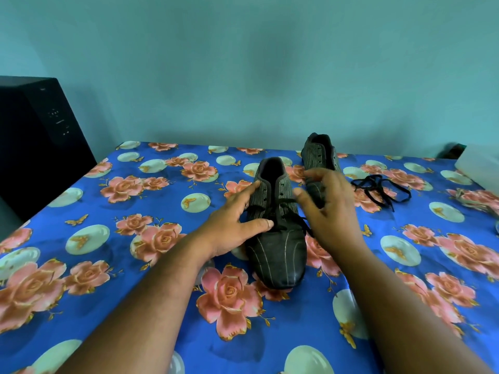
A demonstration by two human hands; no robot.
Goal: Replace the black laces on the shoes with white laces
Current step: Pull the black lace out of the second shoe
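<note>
A dark striped shoe [278, 247] lies on the flowered table with its toe toward me and a black lace [290, 217] still threaded through its lower eyelets. My left hand [237, 225] rests on its left side, thumb on the lace area, index finger along the collar. My right hand [329, 203] hovers with spread, relaxed fingers over the shoe's right side and holds nothing. A second shoe [321, 155] without laces stands behind it. A loose black lace [378, 187] lies in a heap to the right.
The blue cloth with roses [135, 211] covers the table up to a teal wall. A black box-shaped device [35, 141] stands at the far left. A white object [478, 163] sits at the right edge, with something pale [469, 195] below it.
</note>
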